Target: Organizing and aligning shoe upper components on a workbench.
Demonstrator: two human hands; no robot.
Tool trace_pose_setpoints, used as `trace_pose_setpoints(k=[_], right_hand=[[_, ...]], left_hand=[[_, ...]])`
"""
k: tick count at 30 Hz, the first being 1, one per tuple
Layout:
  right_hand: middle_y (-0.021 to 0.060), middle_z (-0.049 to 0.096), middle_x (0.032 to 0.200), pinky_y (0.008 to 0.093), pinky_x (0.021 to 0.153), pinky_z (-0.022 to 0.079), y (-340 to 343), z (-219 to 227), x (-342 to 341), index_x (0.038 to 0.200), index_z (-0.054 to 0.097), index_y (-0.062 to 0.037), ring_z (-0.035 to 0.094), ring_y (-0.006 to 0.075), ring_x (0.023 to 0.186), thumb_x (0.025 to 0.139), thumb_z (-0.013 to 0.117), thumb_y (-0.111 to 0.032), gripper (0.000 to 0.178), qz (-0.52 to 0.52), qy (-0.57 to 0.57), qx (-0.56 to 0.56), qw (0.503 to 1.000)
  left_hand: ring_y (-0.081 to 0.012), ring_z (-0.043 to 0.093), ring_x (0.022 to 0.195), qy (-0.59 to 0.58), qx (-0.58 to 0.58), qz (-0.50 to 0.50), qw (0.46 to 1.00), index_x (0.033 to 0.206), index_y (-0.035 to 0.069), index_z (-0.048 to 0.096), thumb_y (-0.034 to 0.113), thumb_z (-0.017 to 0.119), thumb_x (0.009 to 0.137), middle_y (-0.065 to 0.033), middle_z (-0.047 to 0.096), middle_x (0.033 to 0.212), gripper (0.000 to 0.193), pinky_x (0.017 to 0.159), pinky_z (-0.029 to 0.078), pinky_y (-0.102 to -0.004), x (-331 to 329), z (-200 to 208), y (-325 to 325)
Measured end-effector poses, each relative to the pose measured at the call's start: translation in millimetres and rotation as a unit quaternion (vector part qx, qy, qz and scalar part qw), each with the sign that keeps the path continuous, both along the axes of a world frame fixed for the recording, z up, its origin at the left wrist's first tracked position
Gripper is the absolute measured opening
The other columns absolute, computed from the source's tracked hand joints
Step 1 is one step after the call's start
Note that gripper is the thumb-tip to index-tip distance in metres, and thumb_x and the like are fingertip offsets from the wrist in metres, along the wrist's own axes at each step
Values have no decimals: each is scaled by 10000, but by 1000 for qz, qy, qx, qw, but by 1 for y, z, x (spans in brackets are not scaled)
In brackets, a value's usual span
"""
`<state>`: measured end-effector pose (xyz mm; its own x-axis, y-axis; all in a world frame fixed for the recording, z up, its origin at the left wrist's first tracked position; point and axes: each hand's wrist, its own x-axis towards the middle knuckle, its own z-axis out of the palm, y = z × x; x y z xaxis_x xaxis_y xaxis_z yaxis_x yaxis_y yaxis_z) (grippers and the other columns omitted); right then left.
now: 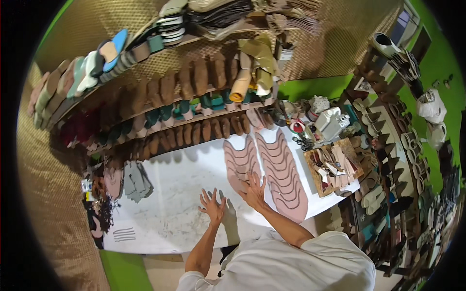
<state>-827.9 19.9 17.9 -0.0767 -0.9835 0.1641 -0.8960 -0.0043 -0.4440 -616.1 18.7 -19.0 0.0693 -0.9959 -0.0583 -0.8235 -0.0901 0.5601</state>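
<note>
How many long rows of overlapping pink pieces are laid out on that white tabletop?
2. The left row has its near end partly covered by the right hand; the right row runs alongside, farther right.

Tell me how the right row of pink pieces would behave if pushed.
The pink pieces look thin and flat, so they are probably light and fairly flexible. They overlap, so pushing one would likely shift its neighbours. Lying flat on the white table, they seem unlikely to roll or tip.
</note>
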Motion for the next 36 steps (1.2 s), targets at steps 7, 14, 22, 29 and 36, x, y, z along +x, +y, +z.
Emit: trace_pose_setpoints(k=[7, 14, 22, 29, 36], right_hand=[[213, 428, 1585, 704, 1208, 75, 32, -7, 110, 1296, 727, -112, 294, 431, 1501, 930, 730, -409, 471, 96, -33, 8, 995], [189, 470, 1555, 731, 1190, 65, 68, -15, 274, 1196, 772, -113, 303, 417, 1498, 910, 740, -429, 428, 246, -20, -10, 969], [182, 497, 1522, 723, 1193, 93, 79, -11, 420, 1159, 786, -126, 324, 415, 1490, 921, 741, -404, 369, 319, -31, -22, 947], [158, 495, 1528, 714, 1206, 103, 35, -6, 515, 1129, 796, -175, 332, 398, 1487, 901, 752, -368, 302, 349, 2, -49, 936], [145, 534, 1499, 677, 1230, 117, -71, 0, 599, 1041, 818, -158, 360, 376, 1479, 828, 791, -239, 229, 329, -14, -110, 938]], left_hand=[[-465, 120, 1573, 1, -19, 103, 994, 1555, 304, 505, 434, 770, 849, -191, 113, 1749, 765, 1076, 109, -846, 118, 2, 67], [-443, 103, 1581, 9, -25, 237, 971, 1555, 281, 507, 376, 779, 834, -160, 73, 1761, 777, 1111, 93, -826, 285, 21, 161], [-440, 116, 1580, 17, -29, 369, 929, 1576, 294, 470, 328, 768, 880, -151, 109, 1752, 758, 1100, 86, -859, 440, 47, 249], [-429, 94, 1587, 3, -28, 385, 922, 1594, 325, 443, 356, 788, 863, -153, 100, 1756, 809, 1081, 86, -864, 518, 37, 265], [-429, 129, 1584, -11, -60, 274, 960, 1563, 282, 507, 335, 784, 866, -165, 126, 1753, 752, 1107, 88, -829, 572, 51, 198]])
